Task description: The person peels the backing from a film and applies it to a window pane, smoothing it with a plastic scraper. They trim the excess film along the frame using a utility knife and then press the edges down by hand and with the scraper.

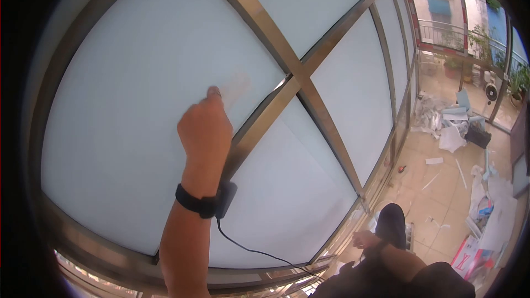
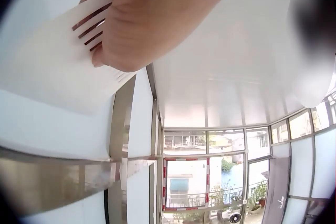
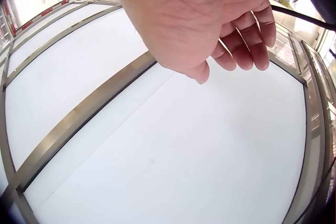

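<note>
My left hand (image 1: 207, 127) reaches up against a large frosted panel (image 1: 121, 110) in a metal-framed window wall. It grips a white slotted plastic scraper (image 2: 68, 61), whose flat blade lies close against the panel; in the head view the scraper (image 1: 237, 87) shows only as a pale, blurred shape beyond the fingers. Lower down, my right hand (image 1: 365, 239) hangs near my knee. In the right wrist view the same hand (image 3: 210, 24) is empty, its fingers loosely bent in front of a lower pale panel (image 3: 184, 145).
Metal bars (image 1: 301, 72) cross between the panels. A black cable (image 1: 259, 252) trails from the left wrist camera. Crumpled film and scraps (image 1: 452, 127) litter the tiled floor (image 1: 425, 154) beside a dark bag (image 1: 478, 136). A fan (image 1: 491, 91) stands farther back.
</note>
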### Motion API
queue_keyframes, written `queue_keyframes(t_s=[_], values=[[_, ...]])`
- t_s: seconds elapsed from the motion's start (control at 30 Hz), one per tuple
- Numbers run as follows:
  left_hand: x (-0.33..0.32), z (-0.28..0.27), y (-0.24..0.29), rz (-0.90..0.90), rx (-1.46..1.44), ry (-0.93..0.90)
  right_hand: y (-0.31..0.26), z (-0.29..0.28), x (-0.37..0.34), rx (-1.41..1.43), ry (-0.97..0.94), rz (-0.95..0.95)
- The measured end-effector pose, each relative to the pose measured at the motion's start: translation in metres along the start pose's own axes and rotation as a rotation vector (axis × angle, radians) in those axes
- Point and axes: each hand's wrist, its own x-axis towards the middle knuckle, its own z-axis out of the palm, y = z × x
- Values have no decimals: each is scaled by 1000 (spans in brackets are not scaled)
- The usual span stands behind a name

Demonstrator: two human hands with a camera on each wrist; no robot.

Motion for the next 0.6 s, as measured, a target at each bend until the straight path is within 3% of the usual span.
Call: queue_keyframes(t_s=[0.07,0.13,0.23,0.37,0.43,0.6], values=[[19,8,6,5,-36,30,-3,0,2,156,133,207],[27,23,13,2,-71,64,1,-3,1,178,107,160],[30,39,39,79,-50,-78,-2,2,1,186,136,134],[39,34,46,184,-51,59,-7,0,-8,192,166,148],[48,29,44,100,-37,79,-7,3,-4,188,197,151],[49,40,49,114,-61,39,-16,8,-15,147,213,112]])
